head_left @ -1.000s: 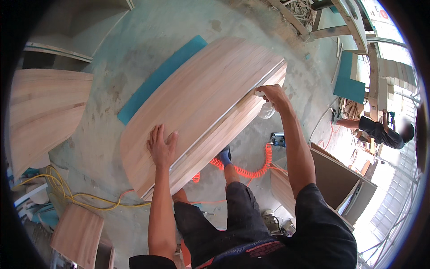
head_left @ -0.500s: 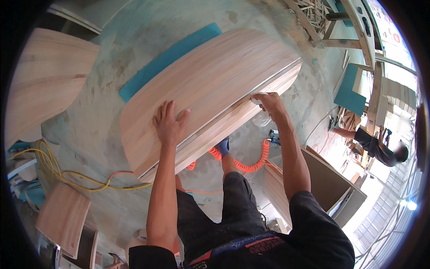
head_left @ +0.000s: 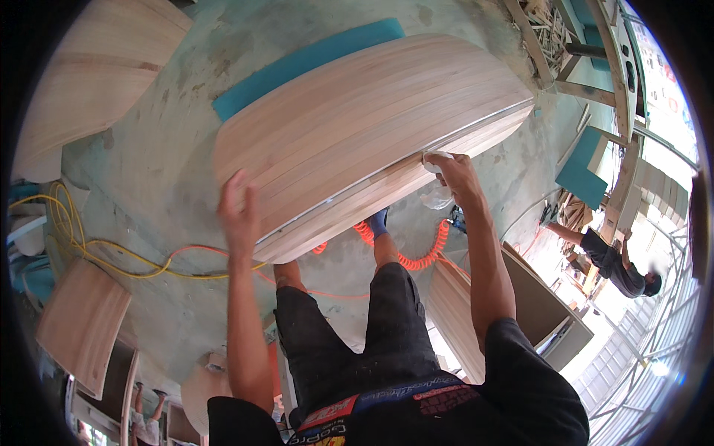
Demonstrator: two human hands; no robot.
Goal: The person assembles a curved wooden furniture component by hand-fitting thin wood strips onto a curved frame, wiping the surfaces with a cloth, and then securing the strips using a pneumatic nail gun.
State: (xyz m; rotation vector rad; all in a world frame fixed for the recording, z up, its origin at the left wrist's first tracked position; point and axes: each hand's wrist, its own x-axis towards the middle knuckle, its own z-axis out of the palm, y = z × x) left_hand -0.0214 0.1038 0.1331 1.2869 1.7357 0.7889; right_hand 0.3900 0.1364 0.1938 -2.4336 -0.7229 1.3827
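Observation:
A large wood-grain panel (head_left: 357, 126) with a curved far edge lies slantwise before me. A pale line runs along its near side, above a lighter wood-grain edge face (head_left: 387, 189). My right hand (head_left: 459, 178) is closed around a white wad (head_left: 436, 161), pressed to that near edge right of the middle. Below it hangs clear, crumpled plastic (head_left: 436, 197); whether it joins the wad I cannot tell. By the panel's near left corner is my left hand (head_left: 239, 212), blurred, fingers apart and holding nothing. Whether it touches the panel is unclear.
A teal board (head_left: 305, 67) lies behind the panel. Orange coiled hose (head_left: 424, 260) and yellow hose (head_left: 126, 256) cross the floor. Other wood-grain panels (head_left: 97, 74) stand at left. Grey cabinet pieces (head_left: 550, 320) are at right, with a person (head_left: 621, 267) further off.
My left hand has come off the panel's top and moved left to its near corner. My right hand stays at the edge with the wad. The view has shifted a little.

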